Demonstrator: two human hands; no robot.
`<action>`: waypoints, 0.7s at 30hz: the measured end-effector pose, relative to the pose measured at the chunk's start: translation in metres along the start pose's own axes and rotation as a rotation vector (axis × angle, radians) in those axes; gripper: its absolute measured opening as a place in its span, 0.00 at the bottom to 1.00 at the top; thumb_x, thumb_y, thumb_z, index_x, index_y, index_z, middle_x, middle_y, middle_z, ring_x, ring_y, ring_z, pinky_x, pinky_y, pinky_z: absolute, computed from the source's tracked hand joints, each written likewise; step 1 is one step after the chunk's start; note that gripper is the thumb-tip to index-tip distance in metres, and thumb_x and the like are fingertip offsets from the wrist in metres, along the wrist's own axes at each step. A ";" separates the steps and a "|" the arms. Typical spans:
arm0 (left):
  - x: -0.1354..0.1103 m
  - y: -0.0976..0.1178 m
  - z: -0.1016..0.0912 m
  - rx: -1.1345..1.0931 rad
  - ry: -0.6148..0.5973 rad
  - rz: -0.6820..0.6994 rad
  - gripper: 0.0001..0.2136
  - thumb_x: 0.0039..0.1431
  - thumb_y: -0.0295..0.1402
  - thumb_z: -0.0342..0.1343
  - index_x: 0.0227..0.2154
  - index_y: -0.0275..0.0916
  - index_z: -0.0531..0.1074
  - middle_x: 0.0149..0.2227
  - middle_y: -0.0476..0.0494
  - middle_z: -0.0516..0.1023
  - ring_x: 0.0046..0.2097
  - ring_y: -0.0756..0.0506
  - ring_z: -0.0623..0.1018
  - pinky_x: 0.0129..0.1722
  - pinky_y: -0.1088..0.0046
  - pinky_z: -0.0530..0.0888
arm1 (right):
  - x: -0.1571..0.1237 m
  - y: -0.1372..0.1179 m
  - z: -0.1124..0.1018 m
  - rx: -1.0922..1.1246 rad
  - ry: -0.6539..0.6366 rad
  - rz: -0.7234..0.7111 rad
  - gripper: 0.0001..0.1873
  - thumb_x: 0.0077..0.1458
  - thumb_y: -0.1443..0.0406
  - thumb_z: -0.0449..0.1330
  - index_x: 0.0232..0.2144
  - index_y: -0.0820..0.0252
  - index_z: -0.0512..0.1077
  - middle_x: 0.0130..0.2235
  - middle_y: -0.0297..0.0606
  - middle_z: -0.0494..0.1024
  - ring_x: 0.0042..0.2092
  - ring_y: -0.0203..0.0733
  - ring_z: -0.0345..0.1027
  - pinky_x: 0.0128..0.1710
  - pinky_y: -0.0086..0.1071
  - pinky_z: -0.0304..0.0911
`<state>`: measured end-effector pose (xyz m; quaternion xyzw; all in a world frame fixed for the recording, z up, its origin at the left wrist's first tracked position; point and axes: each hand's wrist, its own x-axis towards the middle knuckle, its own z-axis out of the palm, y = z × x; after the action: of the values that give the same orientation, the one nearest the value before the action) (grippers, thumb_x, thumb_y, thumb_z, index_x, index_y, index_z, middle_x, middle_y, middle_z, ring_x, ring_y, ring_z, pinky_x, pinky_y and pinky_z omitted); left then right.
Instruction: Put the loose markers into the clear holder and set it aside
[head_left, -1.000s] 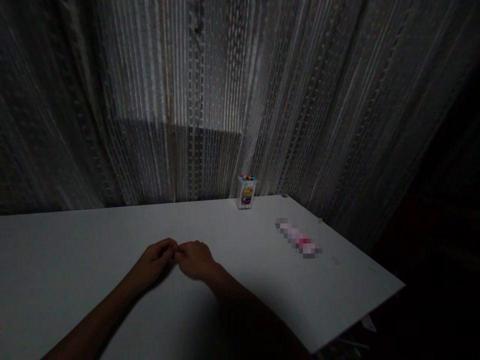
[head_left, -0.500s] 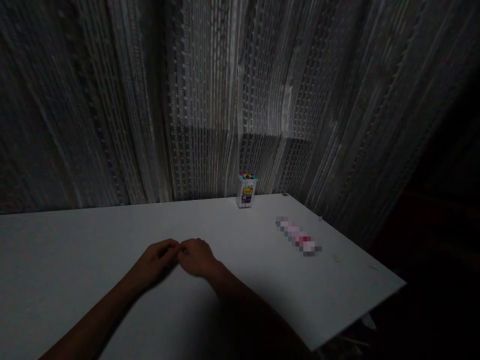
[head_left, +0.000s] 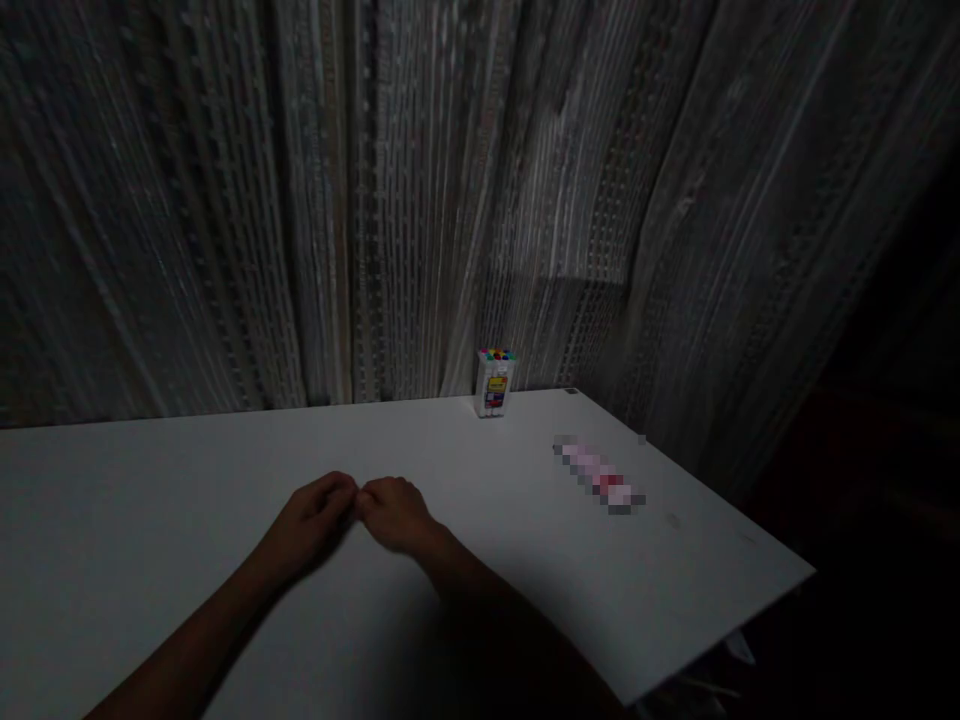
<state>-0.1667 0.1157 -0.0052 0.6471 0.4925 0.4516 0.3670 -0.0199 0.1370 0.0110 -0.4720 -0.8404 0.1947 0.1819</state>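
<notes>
Over the white table (head_left: 225,480), my left hand (head_left: 313,508) and my right hand (head_left: 394,512) meet at the fingertips. The left one has its fingers curled, thumb pressed toward the index finger. Rounded into a loose fist, the right one touches the left at thumb and index. Anything pinched between them is too small or too dark to make out. Farther back stands a clear case of markers (head_left: 493,385) with coloured caps, upright and apart from both hands.
A pinkish, blurred-out long item (head_left: 596,475) lies on the table to the right. Behind the table's back edge hangs a grey striped curtain (head_left: 420,200). The table's right corner (head_left: 810,570) juts out over a dark area. The light is dim.
The curtain's folds have shifted. My hands stay together in nearly the same place, the left fingers slightly higher. The marker case and the pinkish item have not moved on the table.
</notes>
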 end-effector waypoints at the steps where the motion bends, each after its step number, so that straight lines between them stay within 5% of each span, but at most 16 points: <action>1: 0.000 -0.001 0.000 -0.003 -0.001 0.001 0.18 0.52 0.49 0.50 0.26 0.35 0.65 0.22 0.51 0.64 0.25 0.51 0.64 0.25 0.77 0.62 | 0.000 0.000 0.000 -0.002 0.002 -0.004 0.18 0.56 0.61 0.45 0.31 0.58 0.74 0.34 0.38 0.78 0.34 0.39 0.69 0.28 0.28 0.54; 21: -0.002 0.003 0.006 -0.002 -0.019 0.024 0.20 0.51 0.50 0.50 0.26 0.34 0.66 0.24 0.49 0.65 0.27 0.50 0.65 0.28 0.76 0.63 | 0.001 0.004 0.005 -0.040 -0.007 -0.012 0.19 0.56 0.61 0.45 0.33 0.58 0.75 0.36 0.40 0.78 0.37 0.42 0.71 0.32 0.30 0.58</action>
<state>-0.1606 0.1130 -0.0043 0.6568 0.4809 0.4502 0.3668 -0.0202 0.1387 0.0047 -0.4697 -0.8476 0.1784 0.1708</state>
